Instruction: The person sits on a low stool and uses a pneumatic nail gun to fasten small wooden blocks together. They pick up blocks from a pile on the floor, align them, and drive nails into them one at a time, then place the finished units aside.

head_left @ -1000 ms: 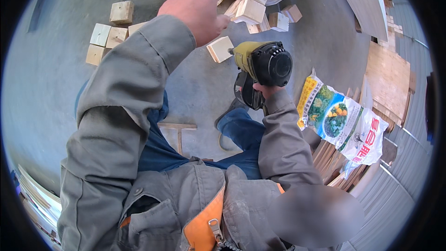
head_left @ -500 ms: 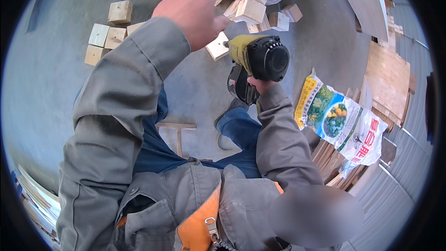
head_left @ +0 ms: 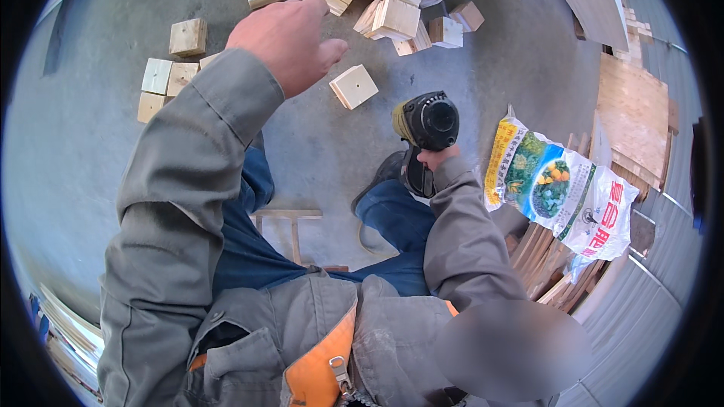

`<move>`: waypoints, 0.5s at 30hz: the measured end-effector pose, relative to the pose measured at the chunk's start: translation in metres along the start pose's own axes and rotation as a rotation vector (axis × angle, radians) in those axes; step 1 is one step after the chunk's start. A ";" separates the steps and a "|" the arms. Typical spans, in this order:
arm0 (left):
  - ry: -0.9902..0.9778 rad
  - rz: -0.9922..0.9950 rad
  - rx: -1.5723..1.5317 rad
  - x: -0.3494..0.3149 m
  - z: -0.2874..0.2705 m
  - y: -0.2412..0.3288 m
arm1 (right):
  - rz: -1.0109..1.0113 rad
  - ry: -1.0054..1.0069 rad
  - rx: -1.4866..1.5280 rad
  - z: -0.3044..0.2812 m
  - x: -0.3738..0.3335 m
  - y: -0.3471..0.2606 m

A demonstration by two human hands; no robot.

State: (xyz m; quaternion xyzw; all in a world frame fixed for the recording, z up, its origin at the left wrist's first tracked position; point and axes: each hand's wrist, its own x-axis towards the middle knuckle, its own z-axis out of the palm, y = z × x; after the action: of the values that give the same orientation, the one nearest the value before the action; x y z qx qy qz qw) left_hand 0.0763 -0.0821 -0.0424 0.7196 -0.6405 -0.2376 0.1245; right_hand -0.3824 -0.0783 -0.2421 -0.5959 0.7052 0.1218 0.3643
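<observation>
My right hand (head_left: 437, 157) is wrapped round the grip of a yellow and black cordless drill (head_left: 431, 120), held above the floor near my right foot. The drill's front end points away from me, and its tip is hidden. A pale square wooden block (head_left: 353, 87) lies apart between my hands, with a small dark spot on its top face. My left hand (head_left: 286, 45) hovers at the upper left of that block. Its thumb stands away from the index finger, nothing shows between them, and the other fingers are mostly hidden.
A pile of wooden blocks (head_left: 396, 19) lies ahead, with several more blocks (head_left: 188, 38) at the left. A small wooden stool (head_left: 290, 215) shows between my legs. On the right are a printed plastic sack (head_left: 558, 188), wood strips (head_left: 539, 260) and plywood sheets (head_left: 630, 120).
The drill has drawn back from the pale block, toward me and to the right. My left hand has shifted a little left. The block now shows whole on the floor.
</observation>
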 end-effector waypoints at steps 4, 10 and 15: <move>-0.013 0.013 0.012 0.001 0.005 0.003 | -0.039 -0.010 0.004 0.026 -0.001 0.015; -0.190 -0.058 0.065 0.000 0.027 -0.010 | -0.065 0.089 -0.202 0.031 -0.001 0.001; -0.389 -0.107 0.200 0.020 0.081 -0.027 | 0.083 0.032 -0.194 0.012 -0.012 -0.024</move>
State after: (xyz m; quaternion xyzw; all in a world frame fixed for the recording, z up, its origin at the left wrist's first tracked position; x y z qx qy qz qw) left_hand 0.0601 -0.0874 -0.1279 0.7019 -0.6338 -0.3133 -0.0861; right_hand -0.3557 -0.0681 -0.2365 -0.6003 0.7201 0.1950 0.2883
